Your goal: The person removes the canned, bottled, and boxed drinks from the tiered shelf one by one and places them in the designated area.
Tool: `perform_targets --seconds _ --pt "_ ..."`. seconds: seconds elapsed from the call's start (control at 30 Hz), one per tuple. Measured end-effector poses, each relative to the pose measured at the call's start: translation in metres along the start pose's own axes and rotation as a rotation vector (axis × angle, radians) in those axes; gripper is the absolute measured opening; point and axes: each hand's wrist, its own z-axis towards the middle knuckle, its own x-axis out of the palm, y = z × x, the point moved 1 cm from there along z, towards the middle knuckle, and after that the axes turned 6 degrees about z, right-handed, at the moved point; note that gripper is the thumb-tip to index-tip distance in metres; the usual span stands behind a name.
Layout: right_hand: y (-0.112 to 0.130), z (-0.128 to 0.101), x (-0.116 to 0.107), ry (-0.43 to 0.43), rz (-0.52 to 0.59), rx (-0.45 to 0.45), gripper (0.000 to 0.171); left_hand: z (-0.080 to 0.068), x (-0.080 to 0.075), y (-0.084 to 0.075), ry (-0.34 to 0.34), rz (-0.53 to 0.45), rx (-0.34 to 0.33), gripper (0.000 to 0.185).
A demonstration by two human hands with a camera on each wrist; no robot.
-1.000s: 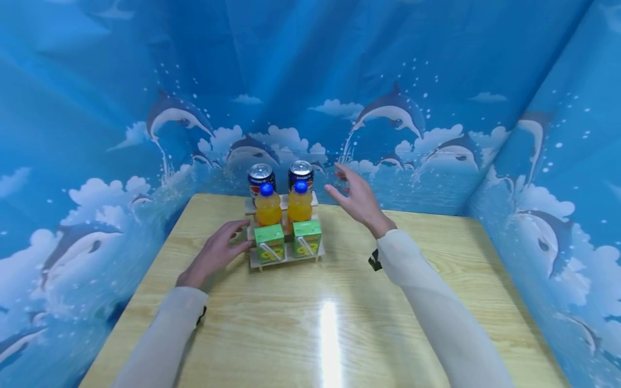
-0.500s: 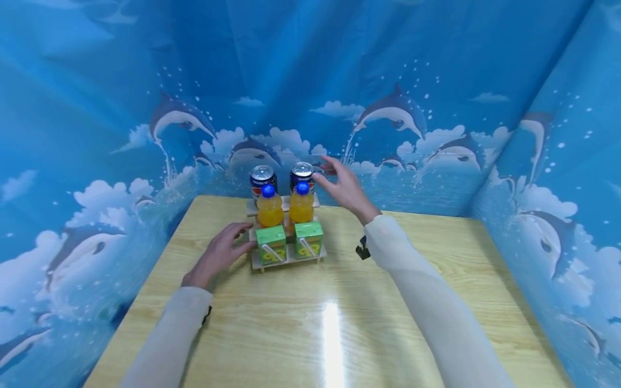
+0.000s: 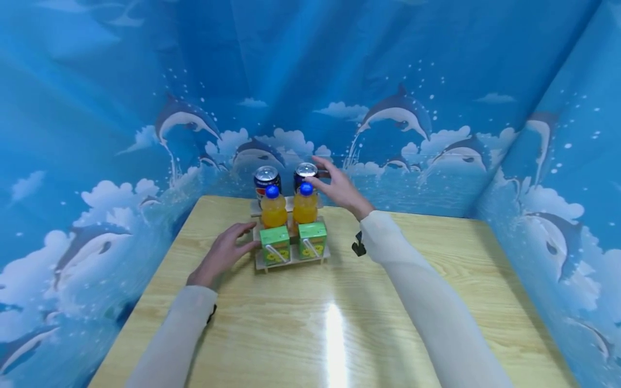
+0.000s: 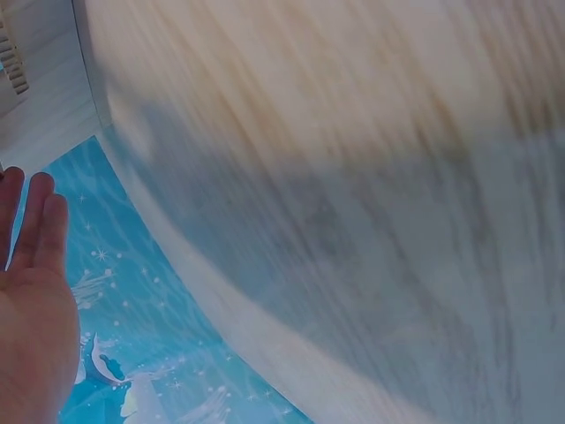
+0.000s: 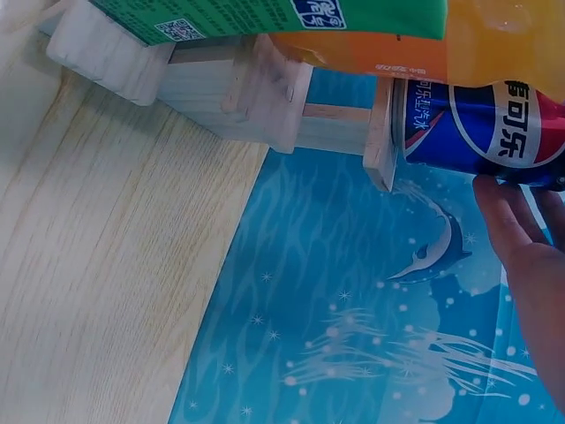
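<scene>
My right hand (image 3: pixel 337 186) reaches to the right-hand dark blue soda can (image 3: pixel 302 183) on the back tier of a small stepped wooden rack (image 3: pixel 292 262). Its thumb overlaps the can's front near the top and the other fingers lie behind it. In the right wrist view fairly straight fingertips are right at the can (image 5: pixel 499 132). My left hand (image 3: pixel 225 250) is beside the rack's left side, its thumb tip close to the left green juice box (image 3: pixel 275 240). In the left wrist view the left hand (image 4: pixel 35 309) shows with extended fingers.
Another soda can (image 3: pixel 267 178) stands back left. Two orange drink bottles with blue caps, the left bottle (image 3: pixel 274 213) and right bottle (image 3: pixel 305 209), fill the middle tier. A second juice box (image 3: pixel 312 241) is front right. A dolphin-print curtain (image 3: pixel 398 145) borders the wooden table (image 3: pixel 412 302).
My right hand has moved left from beside the rack until its thumb and fingers are at the right soda can. The left hand stays beside the rack with little movement.
</scene>
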Motion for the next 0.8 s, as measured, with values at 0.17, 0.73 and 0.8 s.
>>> perform_targets --seconds 0.17,0.73,0.8 --pt "-0.0018 0.0024 -0.0010 0.000 0.012 0.025 0.079 0.0013 0.0002 -0.0008 0.005 -0.006 -0.014 0.066" --pt "-0.0064 0.0079 0.0001 0.037 0.008 0.053 0.069 0.0017 0.0001 0.0009 -0.005 -0.012 0.004 0.063" --pt "-0.0061 0.0092 0.0003 0.037 0.013 0.056 0.069 0.0014 -0.0006 0.0004 -0.004 -0.020 -0.002 0.063"
